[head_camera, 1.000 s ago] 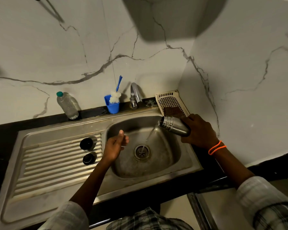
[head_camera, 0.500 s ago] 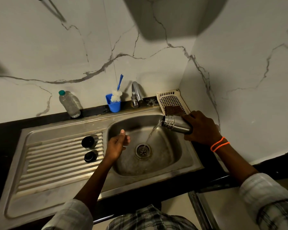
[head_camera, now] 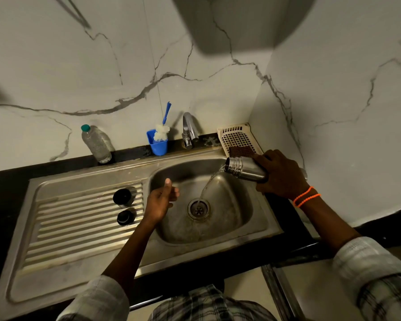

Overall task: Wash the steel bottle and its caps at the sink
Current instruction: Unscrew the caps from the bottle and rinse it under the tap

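My right hand (head_camera: pixel 280 174) grips the steel bottle (head_camera: pixel 243 169) on its side over the right rim of the sink basin (head_camera: pixel 241 218). Its open mouth points left, and water pours out of it in a stream down to the drain (head_camera: pixel 198 208). Over the basin's left edge hovers my left hand (head_camera: pixel 160 200), fingers loosely curled, thumb up, nothing in it. Two dark caps sit on the ribbed drainboard (head_camera: pixel 79 223), a taller cap (head_camera: pixel 123 197) behind and a smaller cap (head_camera: pixel 125 217) in front, just left of that hand.
The tap (head_camera: pixel 190 129) stands behind the basin. A blue cup with a brush (head_camera: pixel 159 140) and a clear plastic bottle (head_camera: pixel 96 144) stand on the back ledge. A cream basket holding a brown scrubber (head_camera: pixel 239 142) fills the right corner against the marble wall.
The bottle has stayed tilted in my right hand while the water keeps running out. My left hand has held its place over the basin's left edge.
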